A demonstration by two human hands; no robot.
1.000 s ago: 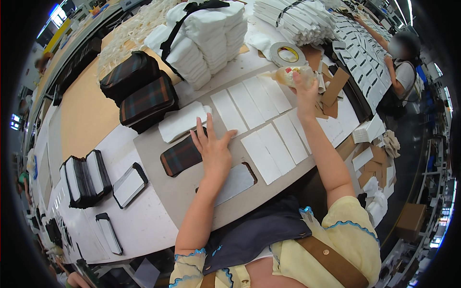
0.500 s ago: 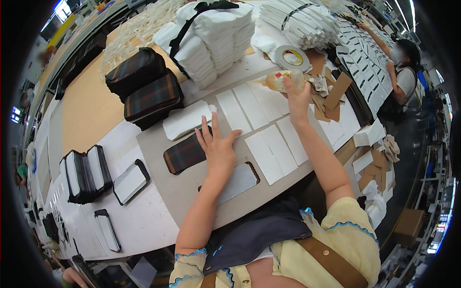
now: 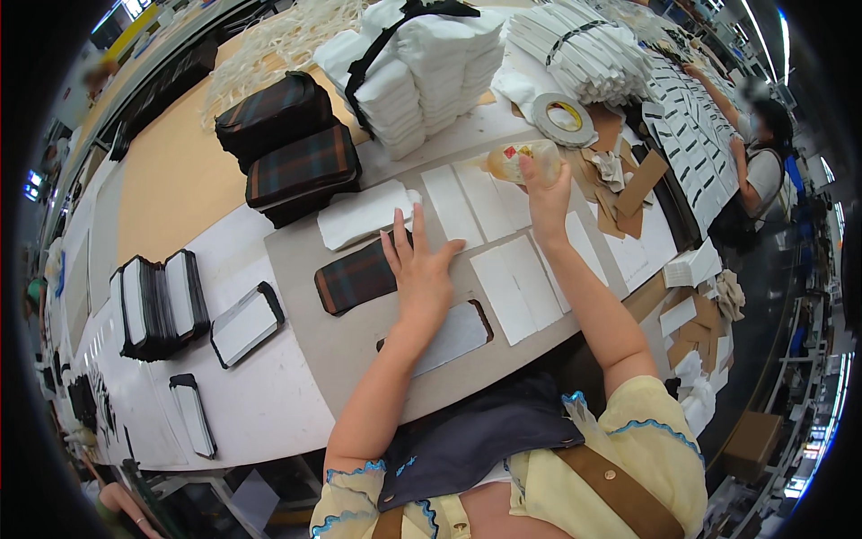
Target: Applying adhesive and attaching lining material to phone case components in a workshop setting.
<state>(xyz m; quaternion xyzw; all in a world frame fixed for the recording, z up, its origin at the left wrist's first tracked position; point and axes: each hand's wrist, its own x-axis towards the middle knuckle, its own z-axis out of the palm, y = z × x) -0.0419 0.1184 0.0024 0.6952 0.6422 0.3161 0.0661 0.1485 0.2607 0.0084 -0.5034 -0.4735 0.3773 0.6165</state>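
Note:
My left hand (image 3: 422, 274) lies with fingers spread over the right end of a dark plaid fabric piece (image 3: 355, 280), next to a stack of white soft sheets (image 3: 364, 218). In my right hand (image 3: 548, 199) is a translucent squeeze bottle (image 3: 521, 160) with yellowish contents, held on its side above the far row of white strips (image 3: 453, 205). A nearer row of white strips (image 3: 505, 286) lies on the grey board (image 3: 301, 310). Beneath my left wrist, a grey panel (image 3: 449, 340) with dark corners is partly covered by my forearm.
Two stacks of plaid pieces (image 3: 301, 171) stand far left, beside a tall bundle of white padding (image 3: 426, 85). A tape roll (image 3: 564, 119) and cardboard scraps (image 3: 636, 184) lie right. Black-edged white panels (image 3: 160, 305) stand at left. Another person (image 3: 763, 153) works at far right.
My right hand and the bottle have shifted left over the far row of strips. My left hand stays on the plaid piece. The whole view has shifted slightly.

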